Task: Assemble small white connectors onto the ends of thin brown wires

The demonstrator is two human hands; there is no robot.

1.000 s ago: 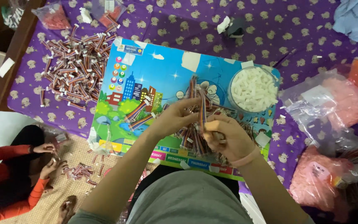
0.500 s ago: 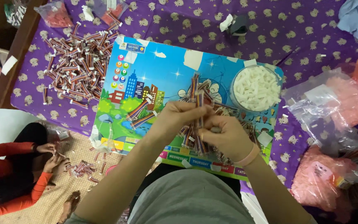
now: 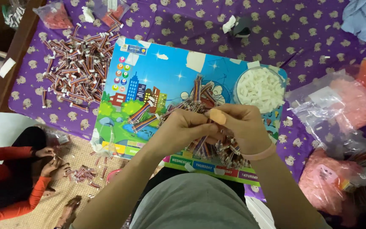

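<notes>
Pinching what looks like one striped cable (image 3: 208,123) in both hands' (image 3: 183,129) (image 3: 244,127) closed grip; a slip drops it into the loose pile (image 3: 217,144).

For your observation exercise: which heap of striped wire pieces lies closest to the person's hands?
The heap on the colourful board, directly under both hands; the bigger pile lies apart on the purple cloth.

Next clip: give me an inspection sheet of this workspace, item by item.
Surface: purple patterned cloth with a colourful picture board on it.
Job's things: short striped wire pieces piled on the board; bowl of white bits.
Clutter: big heap of wire pieces at the left; pink bags at the right.
Hands: left hand and right hand together, pinching wire pieces.
Cables: nothing seen beyond the wire pieces.
Surroundings: a person in a red sleeve sits on the floor.
</notes>
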